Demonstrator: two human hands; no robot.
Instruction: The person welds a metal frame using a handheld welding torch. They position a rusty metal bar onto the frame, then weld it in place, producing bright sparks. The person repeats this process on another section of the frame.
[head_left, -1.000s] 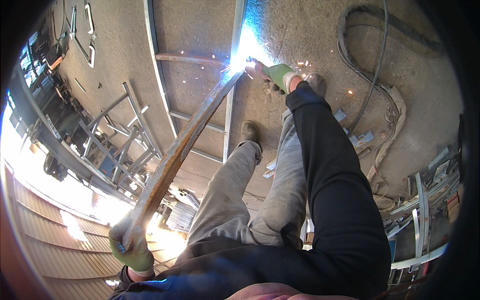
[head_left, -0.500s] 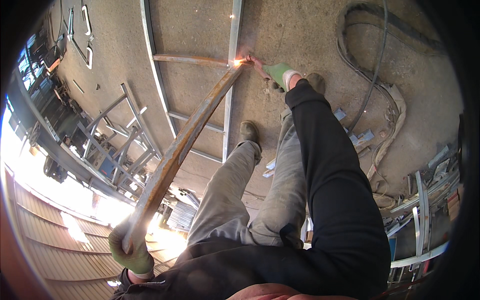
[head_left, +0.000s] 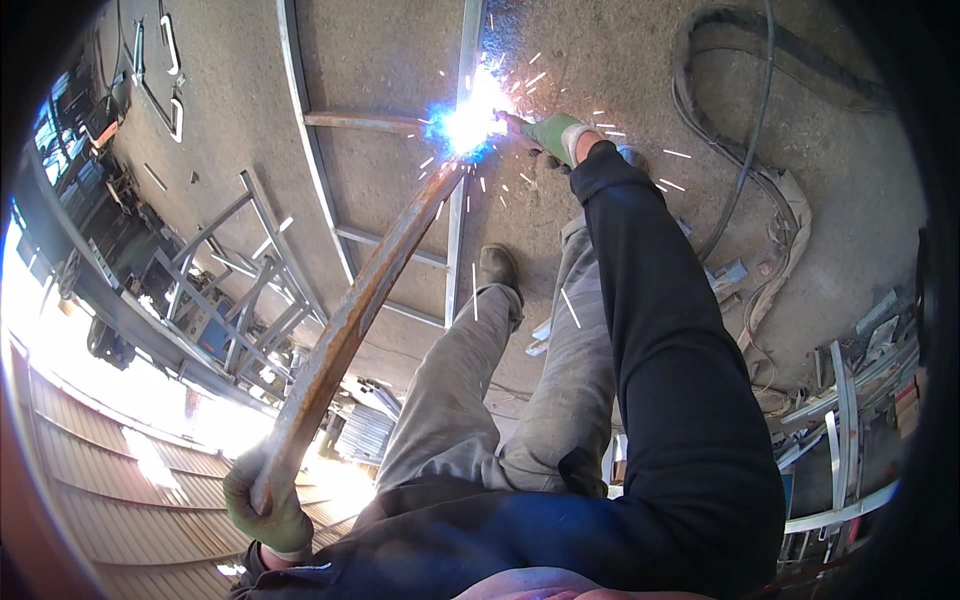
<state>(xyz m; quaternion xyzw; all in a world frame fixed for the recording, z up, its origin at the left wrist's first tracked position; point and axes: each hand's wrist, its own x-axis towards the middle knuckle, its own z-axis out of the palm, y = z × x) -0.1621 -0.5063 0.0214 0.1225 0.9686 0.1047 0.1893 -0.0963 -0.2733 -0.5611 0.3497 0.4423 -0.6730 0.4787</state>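
Note:
My gloved left hand [head_left: 268,508], at the lower left, is wrapped round the near end of a long rusty square steel tube [head_left: 345,325]. The tube slants up and away to a metal frame [head_left: 456,240] on the floor. At its far end burns a bright blue-white welding arc [head_left: 468,128], throwing sparks. My right hand [head_left: 553,136], in a green glove, is closed on a welding torch [head_left: 514,124] whose tip is lost in the glare. The joint between tube, rail and rusty crossbar [head_left: 360,121] is hidden by the light.
A thick hose [head_left: 685,70] and cable [head_left: 755,140] loop over the floor at the right. Welded frames [head_left: 250,260] stand at the left. Metal offcuts [head_left: 730,272] lie by my right leg, with more steel pieces [head_left: 845,430] at the far right. My boot [head_left: 498,264] is beside the frame.
The small orange glow at the joint has grown into a large blue-white arc with flying sparks. My right hand has shifted slightly left; the tube in my left hand has hardly moved.

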